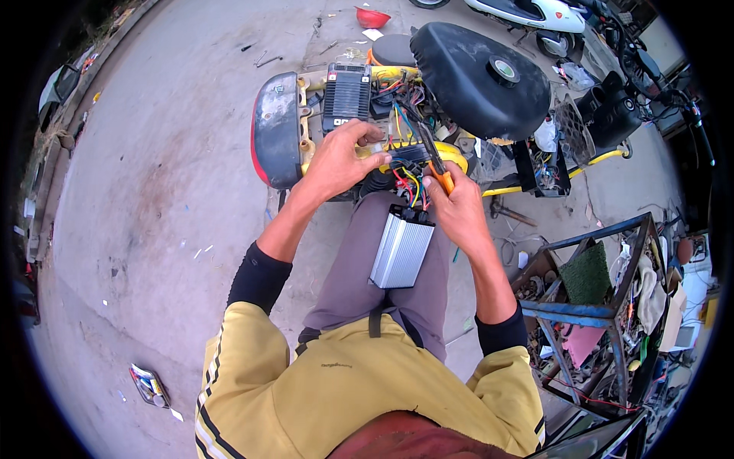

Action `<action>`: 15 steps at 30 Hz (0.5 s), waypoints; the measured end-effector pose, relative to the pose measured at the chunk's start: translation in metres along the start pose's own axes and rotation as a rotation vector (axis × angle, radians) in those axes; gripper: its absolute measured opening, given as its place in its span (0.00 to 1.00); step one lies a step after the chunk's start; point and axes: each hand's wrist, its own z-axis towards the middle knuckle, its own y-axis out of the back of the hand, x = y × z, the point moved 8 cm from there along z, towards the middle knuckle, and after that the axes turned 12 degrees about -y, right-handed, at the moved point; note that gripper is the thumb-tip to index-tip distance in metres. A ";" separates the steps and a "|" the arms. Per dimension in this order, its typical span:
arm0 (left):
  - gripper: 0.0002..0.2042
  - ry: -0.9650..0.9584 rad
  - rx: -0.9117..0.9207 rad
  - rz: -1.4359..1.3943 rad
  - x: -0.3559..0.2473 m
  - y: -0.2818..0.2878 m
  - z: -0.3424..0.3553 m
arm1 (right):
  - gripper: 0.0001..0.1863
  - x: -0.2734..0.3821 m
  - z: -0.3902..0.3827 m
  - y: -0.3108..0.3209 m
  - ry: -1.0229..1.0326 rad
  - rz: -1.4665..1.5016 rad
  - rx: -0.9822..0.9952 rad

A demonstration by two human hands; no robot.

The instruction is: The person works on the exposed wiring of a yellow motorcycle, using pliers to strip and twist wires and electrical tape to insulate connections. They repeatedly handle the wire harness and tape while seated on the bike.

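One silver finned box (403, 249) near the middle and one black finned box (346, 99) farther left make two; one orange-handled tool (442, 177); one black tank-shaped cover (462, 84) with one round cap (503, 70); one red bowl (373, 17), far; one white scooter (535, 14), far right; one metal rack (566, 311), right.

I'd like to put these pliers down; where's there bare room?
Mostly bare ground lies left, between the tail housing and the curb. Crowded: the wiring between left hand and right hand, and the cluttered rack at far right.
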 end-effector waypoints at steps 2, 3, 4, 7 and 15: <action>0.14 -0.062 -0.039 0.048 -0.010 0.000 0.001 | 0.10 0.015 0.002 -0.001 0.117 -0.037 -0.097; 0.13 -0.105 -0.054 0.093 -0.010 -0.001 0.002 | 0.11 0.017 0.005 -0.005 0.108 -0.032 -0.092; 0.12 -0.148 -0.068 0.138 -0.011 -0.001 0.002 | 0.11 0.018 0.010 -0.008 0.098 -0.026 -0.086; 0.08 -0.028 -0.085 0.061 -0.003 -0.004 0.001 | 0.13 0.022 0.020 -0.012 0.109 -0.028 -0.106; 0.08 -0.047 -0.047 0.298 -0.005 -0.012 0.008 | 0.16 0.036 0.026 -0.013 0.191 -0.086 -0.179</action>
